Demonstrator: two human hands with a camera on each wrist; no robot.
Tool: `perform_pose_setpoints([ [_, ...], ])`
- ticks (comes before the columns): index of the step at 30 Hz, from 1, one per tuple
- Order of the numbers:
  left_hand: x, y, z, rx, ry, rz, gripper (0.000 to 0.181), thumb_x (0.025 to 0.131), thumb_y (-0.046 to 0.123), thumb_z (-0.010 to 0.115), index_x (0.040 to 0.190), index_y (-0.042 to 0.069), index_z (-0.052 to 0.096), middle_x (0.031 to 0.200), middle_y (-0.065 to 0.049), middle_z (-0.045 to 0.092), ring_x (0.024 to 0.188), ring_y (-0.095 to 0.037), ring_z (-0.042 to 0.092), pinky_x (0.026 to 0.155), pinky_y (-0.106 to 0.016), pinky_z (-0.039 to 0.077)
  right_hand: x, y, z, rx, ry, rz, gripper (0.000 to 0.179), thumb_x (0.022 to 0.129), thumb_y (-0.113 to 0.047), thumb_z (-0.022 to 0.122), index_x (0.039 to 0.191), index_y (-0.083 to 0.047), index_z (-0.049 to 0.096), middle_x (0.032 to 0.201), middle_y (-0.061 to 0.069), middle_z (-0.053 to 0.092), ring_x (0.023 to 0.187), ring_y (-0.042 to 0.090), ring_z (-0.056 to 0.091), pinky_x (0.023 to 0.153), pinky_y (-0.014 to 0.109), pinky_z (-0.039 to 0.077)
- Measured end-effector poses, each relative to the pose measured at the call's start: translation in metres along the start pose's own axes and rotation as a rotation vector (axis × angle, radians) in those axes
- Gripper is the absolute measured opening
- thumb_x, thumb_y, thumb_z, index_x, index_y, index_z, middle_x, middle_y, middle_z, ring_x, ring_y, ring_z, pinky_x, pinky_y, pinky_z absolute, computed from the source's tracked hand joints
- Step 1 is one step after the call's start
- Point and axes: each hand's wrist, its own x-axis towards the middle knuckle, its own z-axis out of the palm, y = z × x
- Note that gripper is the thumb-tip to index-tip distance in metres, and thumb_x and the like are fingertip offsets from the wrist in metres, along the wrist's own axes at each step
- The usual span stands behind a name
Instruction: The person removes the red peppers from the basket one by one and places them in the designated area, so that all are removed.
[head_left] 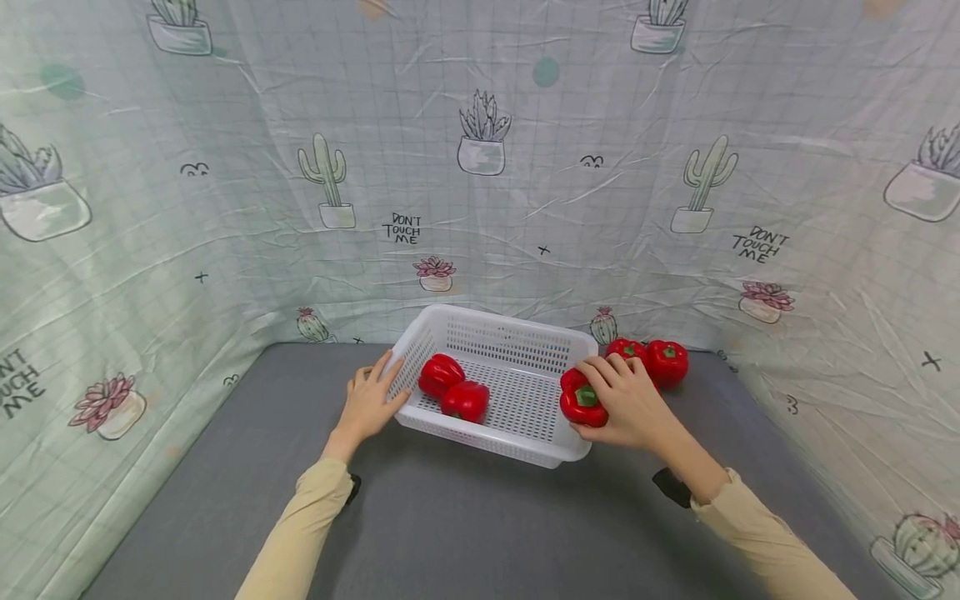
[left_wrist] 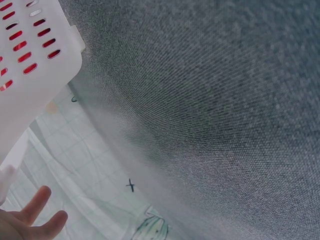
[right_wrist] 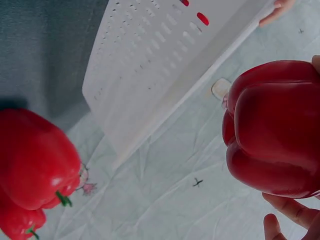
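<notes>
A white perforated plastic basket [head_left: 517,450] sits on the grey table, with two red bell peppers [head_left: 467,402] at its left side. My left hand [head_left: 367,406] rests at its left rim with the fingers spread; the left wrist view shows two fingers [left_wrist: 37,205] clear of the basket wall [left_wrist: 45,75]. With fingers and thumb, my right hand [head_left: 630,408] grips a red bell pepper [head_left: 576,407], its green stem end toward me, over the basket's right rim. The right wrist view shows this pepper [right_wrist: 280,130] raised above the rim level, partly cut off by the frame.
More red bell peppers [head_left: 667,364] stand on the table [head_left: 465,525] just right of the basket, partly hidden behind my right hand. A pale curtain [head_left: 540,233] printed with cacti encloses the table at the back and both sides.
</notes>
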Motion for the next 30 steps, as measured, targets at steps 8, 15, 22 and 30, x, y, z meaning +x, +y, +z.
perform_pose_setpoints([
  [8, 0.000, 0.000, 0.000, 0.001, 0.006, 0.002, 0.056, 0.087, 0.039, 0.048, 0.136, 0.013, 0.039, 0.145, -0.013, 0.027, 0.115, -0.044, 0.035, 0.087, -0.058, 0.028, -0.021, 0.008, -0.006, 0.009, 0.028, 0.096, 0.080, 0.048, -0.046, 0.078, 0.114, -0.008, 0.054, 0.108, 0.011, 0.057, 0.093, 0.028, 0.050, 0.072, 0.046, 0.040],
  [15, 0.000, 0.000, -0.002, 0.005, 0.013, -0.004, 0.056, 0.087, 0.039, 0.048, 0.136, 0.013, 0.039, 0.145, -0.013, 0.028, 0.115, -0.044, 0.035, 0.088, -0.058, 0.028, -0.041, 0.017, -0.002, 0.028, 0.071, 0.234, 0.078, 0.050, -0.040, 0.078, 0.117, -0.010, 0.053, 0.106, 0.012, 0.056, 0.092, 0.029, 0.047, 0.070, 0.045, 0.038],
  [22, -0.001, -0.002, -0.002, 0.013, 0.005, -0.012, 0.056, 0.087, 0.039, 0.047, 0.136, 0.014, 0.038, 0.145, -0.012, 0.027, 0.116, -0.043, 0.035, 0.088, -0.058, 0.028, -0.056, 0.025, 0.002, -0.008, 0.148, 0.301, 0.069, 0.071, -0.060, 0.055, 0.115, -0.008, 0.055, 0.098, 0.016, 0.055, 0.087, 0.032, 0.048, 0.067, 0.046, 0.036],
  [30, 0.000, 0.000, -0.001, 0.005, -0.002, -0.007, 0.056, 0.087, 0.039, 0.047, 0.137, 0.014, 0.038, 0.145, -0.012, 0.027, 0.115, -0.043, 0.035, 0.088, -0.058, 0.028, -0.071, 0.036, 0.011, -0.103, 0.173, 0.395, 0.082, 0.077, -0.071, 0.025, 0.112, -0.003, 0.055, 0.096, 0.021, 0.054, 0.084, 0.037, 0.046, 0.068, 0.051, 0.033],
])
